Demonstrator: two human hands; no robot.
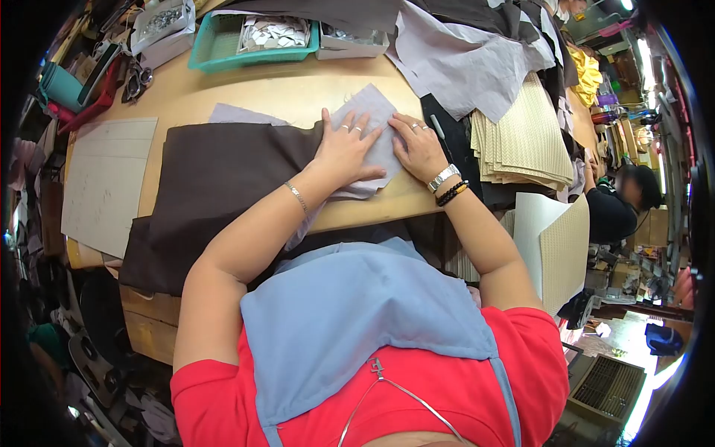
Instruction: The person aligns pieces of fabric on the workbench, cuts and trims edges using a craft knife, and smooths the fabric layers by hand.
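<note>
My left hand [348,152] lies flat with fingers spread on a pale lilac-grey piece of material [371,103]. At that piece's right edge, the fingertips of my right hand [418,147] rest, its fingers extended and a little apart from the thumb. Dark brown sheet material [223,167] stretches out to the left, partly under my left hand and forearm. Another pale corner [246,115] shows from behind the brown sheet. Just right of my right hand are a black piece [454,149] and a slim silver-grey pen-like object [437,127].
A stack of cream patterned sheets [521,138] lies at the right. At the back stand a turquoise basket [212,56] and a white box [354,48]. Scissors [136,82] and a white board [108,179] are on the left. Another person [625,205] sits at far right.
</note>
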